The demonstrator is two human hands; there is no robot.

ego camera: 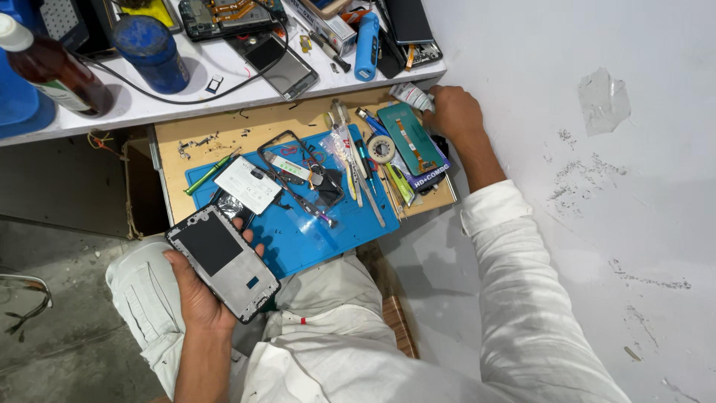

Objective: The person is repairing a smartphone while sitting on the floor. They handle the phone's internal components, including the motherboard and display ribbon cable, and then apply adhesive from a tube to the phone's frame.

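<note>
My left hand (198,291) grips the phone frame (222,263); my right hand (453,112) clenches a glue tube (411,95) above the tool-covered blue mat (298,231) on the bench (216,134).

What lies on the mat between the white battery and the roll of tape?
Head view: between the white battery and the tape roll lie a black phone frame, tweezers and small tools on the blue mat.

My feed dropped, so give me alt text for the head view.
The left hand holds an opened phone frame over the lap, while the right hand grips a small tube at the far edge of a tool-strewn blue mat.
</note>
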